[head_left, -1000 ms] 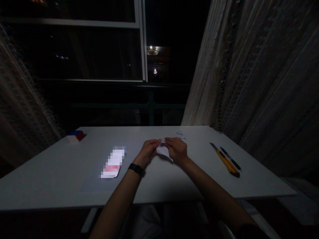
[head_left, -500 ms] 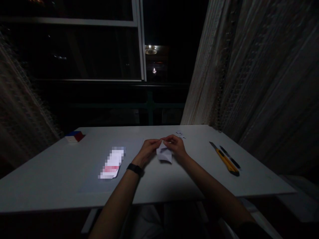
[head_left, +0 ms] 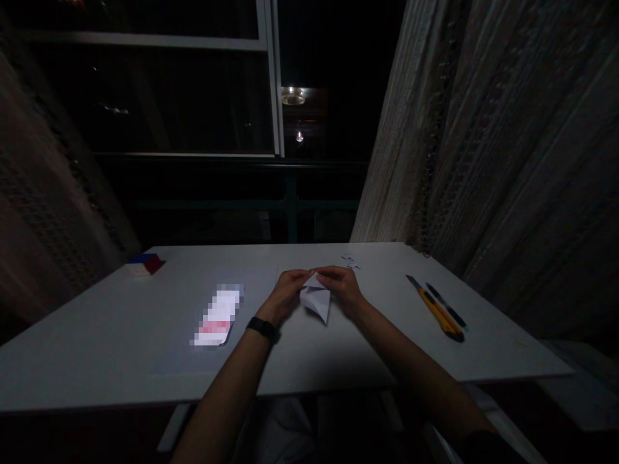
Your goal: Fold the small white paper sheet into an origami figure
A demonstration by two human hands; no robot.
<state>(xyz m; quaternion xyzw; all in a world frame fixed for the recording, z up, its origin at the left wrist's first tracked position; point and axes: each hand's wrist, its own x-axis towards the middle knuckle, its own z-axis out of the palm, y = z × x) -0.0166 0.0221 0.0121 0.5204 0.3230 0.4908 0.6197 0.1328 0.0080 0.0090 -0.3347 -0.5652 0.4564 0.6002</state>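
A folded white paper sheet (head_left: 315, 301) at the middle of the pale grey-white table (head_left: 97, 348); black wristband (head_left: 264, 327) beside it; yellow-and-black utility knife (head_left: 436, 310) and black pen (head_left: 447, 306) near the right edge; red, blue and white cube (head_left: 144, 264) at the far left corner; white slip with a red band (head_left: 217, 316) left of centre; beige curtain (head_left: 507, 161) with fine vertical ribbing.

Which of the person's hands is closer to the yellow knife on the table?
The right hand. It pinches the folded paper, with the yellow knife lying off to its right; the left hand grips the paper's other side, farther away.
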